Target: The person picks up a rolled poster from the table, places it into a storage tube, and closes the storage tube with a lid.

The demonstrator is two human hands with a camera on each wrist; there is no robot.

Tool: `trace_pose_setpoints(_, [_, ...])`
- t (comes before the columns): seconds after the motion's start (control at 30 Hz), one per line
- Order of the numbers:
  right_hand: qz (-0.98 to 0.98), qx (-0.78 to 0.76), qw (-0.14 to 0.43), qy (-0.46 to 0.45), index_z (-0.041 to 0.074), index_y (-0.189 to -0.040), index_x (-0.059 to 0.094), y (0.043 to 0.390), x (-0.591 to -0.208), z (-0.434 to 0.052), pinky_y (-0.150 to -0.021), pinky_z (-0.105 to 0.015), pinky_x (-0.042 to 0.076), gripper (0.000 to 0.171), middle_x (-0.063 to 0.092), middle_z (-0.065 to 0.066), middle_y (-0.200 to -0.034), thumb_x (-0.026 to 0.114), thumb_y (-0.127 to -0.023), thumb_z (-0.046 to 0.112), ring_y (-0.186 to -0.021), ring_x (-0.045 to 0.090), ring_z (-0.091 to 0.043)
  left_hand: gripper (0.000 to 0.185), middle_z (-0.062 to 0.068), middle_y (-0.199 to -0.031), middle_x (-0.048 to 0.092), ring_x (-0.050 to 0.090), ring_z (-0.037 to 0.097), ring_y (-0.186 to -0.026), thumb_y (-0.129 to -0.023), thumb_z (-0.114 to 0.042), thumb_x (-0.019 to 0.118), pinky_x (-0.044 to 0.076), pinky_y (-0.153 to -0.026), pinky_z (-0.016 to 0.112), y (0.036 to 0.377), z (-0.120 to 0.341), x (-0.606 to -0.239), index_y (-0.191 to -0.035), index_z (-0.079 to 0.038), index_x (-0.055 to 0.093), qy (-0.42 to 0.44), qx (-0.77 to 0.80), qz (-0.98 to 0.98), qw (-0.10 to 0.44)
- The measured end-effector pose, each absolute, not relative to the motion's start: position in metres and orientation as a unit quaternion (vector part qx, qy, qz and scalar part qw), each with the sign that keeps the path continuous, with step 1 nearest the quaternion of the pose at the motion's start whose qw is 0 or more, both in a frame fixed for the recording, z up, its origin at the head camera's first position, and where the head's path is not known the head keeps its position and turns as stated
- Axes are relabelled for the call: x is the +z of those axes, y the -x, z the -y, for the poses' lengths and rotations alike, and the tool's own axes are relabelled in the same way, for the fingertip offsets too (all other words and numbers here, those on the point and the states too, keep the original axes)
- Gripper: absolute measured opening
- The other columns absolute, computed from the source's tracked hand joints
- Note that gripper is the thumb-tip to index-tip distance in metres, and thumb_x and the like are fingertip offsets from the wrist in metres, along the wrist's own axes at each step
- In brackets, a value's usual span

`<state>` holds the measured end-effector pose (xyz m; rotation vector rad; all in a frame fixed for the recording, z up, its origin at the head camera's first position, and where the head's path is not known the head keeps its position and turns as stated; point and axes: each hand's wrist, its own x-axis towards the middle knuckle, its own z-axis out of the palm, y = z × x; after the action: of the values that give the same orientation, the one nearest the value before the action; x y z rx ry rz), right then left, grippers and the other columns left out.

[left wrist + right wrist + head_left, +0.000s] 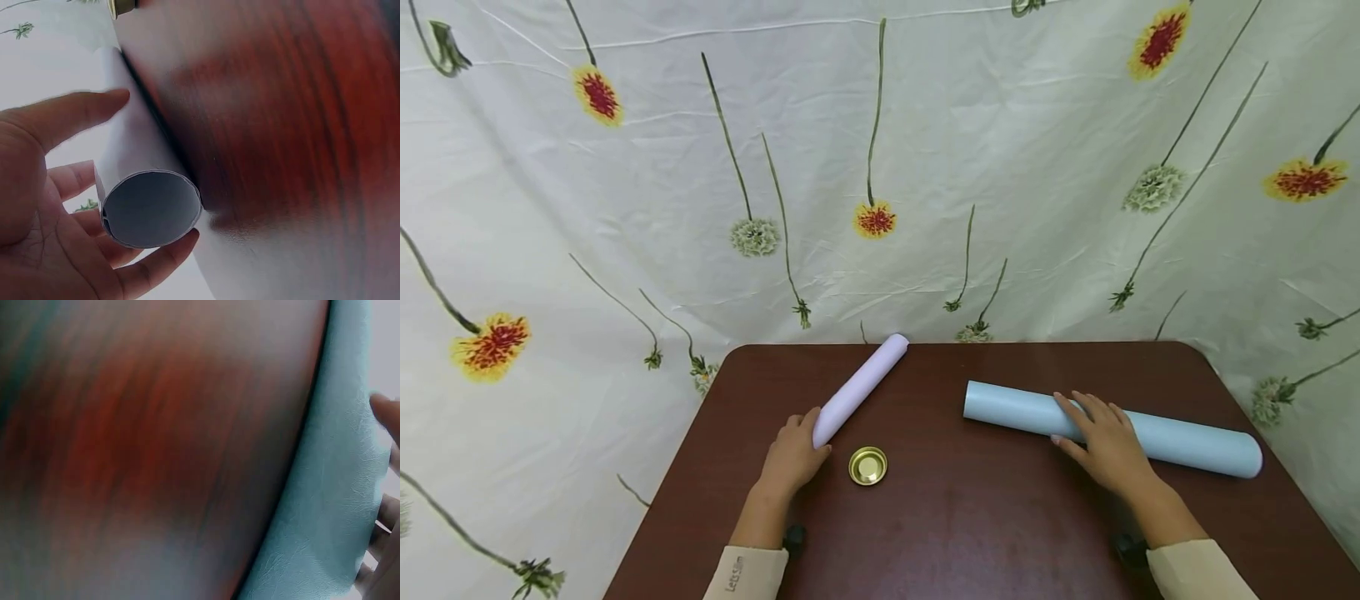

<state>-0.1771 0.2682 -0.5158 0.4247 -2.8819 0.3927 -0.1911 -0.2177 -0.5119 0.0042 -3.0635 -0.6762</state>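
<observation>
A lavender roll of paper (859, 392) lies slantwise on the table, its far end at the back edge. My left hand (793, 454) holds its near end, thumb on one side and fingers on the other. In the left wrist view, the hollow round end of the lavender roll (153, 209) sits between the thumb and fingers of the left hand (56, 212). A larger light-blue roll (1195, 442) lies across the right side. My right hand (1108, 446) rests over its middle with fingers spread. The right wrist view shows the textured blue roll (319, 487) beside the right hand's fingers (389, 512).
A small round gold dish or lid (868, 466) lies to the right of the left hand. Everything rests on a dark reddish-brown table (940, 533) with rounded back corners. Behind it hangs a white cloth (820, 100) printed with flowers.
</observation>
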Motion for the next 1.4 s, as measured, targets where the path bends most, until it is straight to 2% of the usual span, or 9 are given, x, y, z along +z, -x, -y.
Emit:
trace_pose_setpoints(0.13, [0.968,0.145,0.137,-0.152,0.015,-0.151,0.046,0.179,-0.52,-0.27,-0.111,-0.065,0.028,0.064,0.05,-0.023,-0.145,0.072,-0.093,0.026,-0.132,0.046,-0.045,0.066,0.029,-0.132,0.055,0.057,0.047,-0.117,-0.09,-0.014,0.073,0.051,-0.091,0.062,0.193,0.219,-0.515,-0.149,-0.003,0.046,-0.003,-0.22,0.976,-0.001])
trace_pose_setpoints(0.27, [0.965,0.158,0.144,-0.153,0.015,-0.149,0.049,0.182,-0.522,-0.272,-0.11,-0.064,0.028,0.061,0.052,-0.022,-0.141,0.072,-0.093,0.025,-0.13,0.047,-0.045,0.065,0.03,-0.129,0.055,0.058,0.047,-0.114,-0.09,-0.013,0.073,0.051,-0.091,0.061,0.193,0.221,-0.516,-0.149,-0.004,0.047,-0.002,-0.225,0.974,0.003])
trace_pose_setpoints(0.43, [0.966,0.181,0.119,-0.141,0.016,-0.149,0.049,0.185,-0.519,-0.272,-0.11,-0.066,0.027,0.061,0.053,-0.021,-0.141,0.072,-0.093,0.026,-0.131,0.046,-0.045,0.064,0.029,-0.128,0.056,0.059,0.046,-0.114,-0.09,-0.015,0.073,0.05,-0.093,0.06,0.193,0.223,-0.518,-0.148,-0.005,0.048,-0.005,-0.242,0.97,0.005])
trace_pose_setpoints(0.67, [0.968,0.203,0.076,-0.124,0.016,-0.151,0.045,0.191,-0.516,-0.269,-0.11,-0.066,0.023,0.07,0.051,-0.023,-0.14,0.076,-0.09,0.029,-0.132,0.044,-0.045,0.062,0.025,-0.128,0.06,0.061,0.039,-0.113,-0.09,-0.02,0.073,0.049,-0.098,0.057,0.193,0.224,-0.519,-0.145,-0.003,0.051,-0.015,-0.287,0.958,0.008])
trace_pose_setpoints(0.97, [0.973,0.204,0.059,-0.089,0.014,-0.152,0.043,0.195,-0.516,-0.265,-0.106,-0.069,0.021,0.077,0.047,-0.029,-0.138,0.08,-0.086,0.032,-0.129,0.04,-0.054,0.057,0.022,-0.134,0.062,0.061,0.039,-0.118,-0.091,-0.026,0.074,0.048,-0.099,0.056,0.194,0.225,-0.516,-0.142,-0.007,0.056,-0.039,-0.351,0.934,0.049])
trace_pose_setpoints(1.17, [0.977,0.188,0.069,-0.073,0.01,-0.145,0.05,0.198,-0.516,-0.26,-0.102,-0.068,0.025,0.074,0.052,-0.03,-0.135,0.084,-0.082,0.029,-0.123,0.047,-0.054,0.053,0.021,-0.133,0.06,0.059,0.038,-0.115,-0.091,-0.025,0.075,0.047,-0.096,0.054,0.193,0.224,-0.515,-0.138,-0.008,0.058,-0.061,-0.39,0.915,0.089])
trace_pose_setpoints(1.4, [0.98,0.172,0.081,-0.064,0.007,-0.141,0.052,0.201,-0.52,-0.254,-0.101,-0.068,0.027,0.074,0.056,-0.027,-0.138,0.086,-0.078,0.026,-0.126,0.049,-0.049,0.048,0.019,-0.131,0.057,0.055,0.036,-0.112,-0.092,-0.026,0.075,0.043,-0.093,0.046,0.19,0.22,-0.512,-0.134,-0.012,0.058,-0.099,-0.447,0.88,0.125])
